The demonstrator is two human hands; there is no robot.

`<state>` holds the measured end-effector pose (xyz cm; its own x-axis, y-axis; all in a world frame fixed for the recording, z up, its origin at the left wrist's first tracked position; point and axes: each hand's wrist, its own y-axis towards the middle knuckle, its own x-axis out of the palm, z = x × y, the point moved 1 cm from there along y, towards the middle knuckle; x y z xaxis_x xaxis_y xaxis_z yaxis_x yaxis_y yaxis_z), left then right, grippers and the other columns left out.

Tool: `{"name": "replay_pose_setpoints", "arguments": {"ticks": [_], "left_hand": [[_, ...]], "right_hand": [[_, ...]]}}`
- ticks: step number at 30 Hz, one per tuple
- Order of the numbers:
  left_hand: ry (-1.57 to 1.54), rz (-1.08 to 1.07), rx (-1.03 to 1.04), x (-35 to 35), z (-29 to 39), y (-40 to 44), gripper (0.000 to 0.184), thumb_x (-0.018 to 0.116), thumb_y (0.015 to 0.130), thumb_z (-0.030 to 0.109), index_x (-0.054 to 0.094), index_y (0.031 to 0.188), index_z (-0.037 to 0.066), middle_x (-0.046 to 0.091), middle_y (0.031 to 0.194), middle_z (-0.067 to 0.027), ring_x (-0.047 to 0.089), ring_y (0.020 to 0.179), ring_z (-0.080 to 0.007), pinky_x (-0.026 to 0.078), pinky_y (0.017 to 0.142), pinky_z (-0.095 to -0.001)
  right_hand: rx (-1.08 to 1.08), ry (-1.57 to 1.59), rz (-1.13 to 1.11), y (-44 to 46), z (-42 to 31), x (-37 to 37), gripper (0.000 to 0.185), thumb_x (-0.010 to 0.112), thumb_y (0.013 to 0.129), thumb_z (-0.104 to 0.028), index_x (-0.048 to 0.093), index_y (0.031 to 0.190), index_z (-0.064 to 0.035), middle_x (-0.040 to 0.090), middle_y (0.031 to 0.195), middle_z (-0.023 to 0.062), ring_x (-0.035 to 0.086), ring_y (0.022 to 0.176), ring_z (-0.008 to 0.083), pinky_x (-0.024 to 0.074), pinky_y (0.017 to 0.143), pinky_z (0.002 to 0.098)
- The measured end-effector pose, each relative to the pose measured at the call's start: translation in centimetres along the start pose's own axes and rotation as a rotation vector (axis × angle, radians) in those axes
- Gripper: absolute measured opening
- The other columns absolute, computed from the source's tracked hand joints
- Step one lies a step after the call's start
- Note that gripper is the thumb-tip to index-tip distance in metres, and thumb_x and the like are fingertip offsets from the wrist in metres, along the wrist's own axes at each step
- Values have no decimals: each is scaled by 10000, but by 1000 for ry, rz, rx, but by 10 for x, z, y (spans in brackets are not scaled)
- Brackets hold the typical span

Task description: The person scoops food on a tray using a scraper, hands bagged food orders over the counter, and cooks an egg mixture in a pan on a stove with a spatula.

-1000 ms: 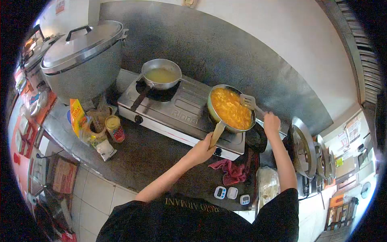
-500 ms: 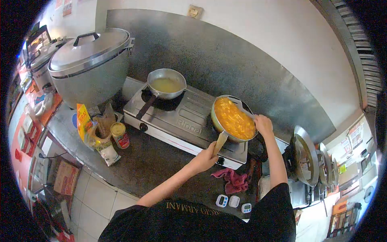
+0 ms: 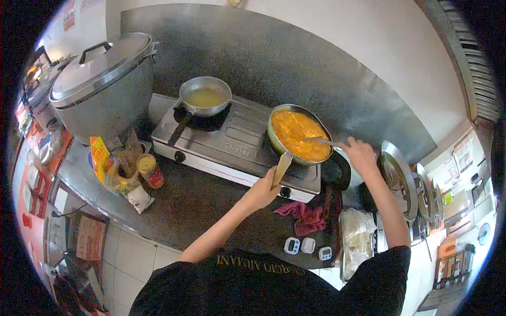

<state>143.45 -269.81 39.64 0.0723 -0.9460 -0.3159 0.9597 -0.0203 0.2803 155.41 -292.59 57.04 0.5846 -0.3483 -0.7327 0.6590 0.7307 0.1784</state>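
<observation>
My left hand (image 3: 263, 190) is closed round the pale wooden handle (image 3: 282, 167) of a frying pan. The pan (image 3: 271, 135) rests on the right burner and holds an orange-yellow, lumpy food (image 3: 300, 131). In my right hand (image 3: 360, 154) is the handle of a metal spatula (image 3: 322, 140), whose blade dips into the middle of the food. On the left burner of the silver stove (image 3: 240, 129) sits a small saucepan (image 3: 205, 95) with yellowish liquid and a dark handle pointing toward the front.
A large lidded pot (image 3: 103, 89) stands left of the stove. Before it are a yellow packet (image 3: 100, 154) and a can (image 3: 151, 171). A red cloth (image 3: 305, 217) and three small timers (image 3: 309, 245) lie in front. Woks (image 3: 398, 179) stand at the right.
The spatula has moved from the pan's far right edge into the middle of the food, blade now edge-on. My right hand has shifted right, its fingers less bunched. My left hand keeps the handle.
</observation>
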Motion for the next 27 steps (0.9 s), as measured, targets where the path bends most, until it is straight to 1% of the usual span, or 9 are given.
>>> {"name": "replay_pose_setpoints", "arguments": {"ticks": [1,2,6,12,15,19,22,25,27], "left_hand": [[0,-2,-1,2,-4,0,564,514,777,169,239,1236,-12,537,861,-323,529,812,-452,418,708,-488],[9,4,6,2,-5,1,566,514,777,168,238,1235,-16,538,854,-323,531,806,-450,421,705,-486],[43,12,20,2,-5,2,569,515,775,164,237,1233,-28,543,829,-321,541,783,-444,428,692,-481],[1,-13,-13,-1,3,0,563,508,777,155,237,1233,-35,543,817,-321,543,772,-444,430,683,-476],[-11,-4,-12,-1,6,0,561,504,778,151,236,1234,-38,542,821,-322,540,776,-445,428,686,-474],[-3,-9,-28,0,5,-1,567,505,775,153,234,1234,-42,540,824,-322,534,780,-451,424,689,-474],[4,18,33,3,0,0,578,509,771,159,231,1234,-45,539,830,-321,529,784,-455,420,695,-475],[-17,4,5,1,2,0,587,516,766,164,229,1233,-46,538,834,-320,527,788,-455,419,697,-473],[-12,-60,-38,0,2,0,594,525,785,167,207,1252,-16,536,892,-314,519,854,-453,431,709,-451]], "right_hand": [[33,-38,-83,-3,3,-10,281,473,752,-120,564,1009,-189,527,854,95,592,735,259,494,579,371],[22,-75,31,-10,9,-16,266,465,760,-113,600,974,-196,530,884,82,580,680,246,480,555,342],[112,-17,-1,-23,17,-41,292,476,732,-96,626,950,-218,514,830,107,577,683,254,478,568,360],[110,13,-106,-38,-10,-11,298,467,756,-82,614,978,-217,491,797,107,583,705,269,483,589,367],[163,59,-28,-31,-24,-11,314,474,761,-78,596,1010,-225,488,812,113,582,711,276,484,592,371],[209,61,-53,-13,-29,14,278,485,767,-114,587,1010,-201,513,943,146,578,765,291,504,593,365],[203,59,-25,5,-32,9,320,454,777,-87,578,1046,-207,510,939,136,574,746,282,491,611,366],[209,16,-25,26,-28,11,311,456,780,-89,580,1035,-218,506,912,133,578,747,285,493,614,364],[239,37,-29,41,-23,3,306,456,783,-94,581,1031,-219,505,909,135,581,752,286,494,613,367]]}}
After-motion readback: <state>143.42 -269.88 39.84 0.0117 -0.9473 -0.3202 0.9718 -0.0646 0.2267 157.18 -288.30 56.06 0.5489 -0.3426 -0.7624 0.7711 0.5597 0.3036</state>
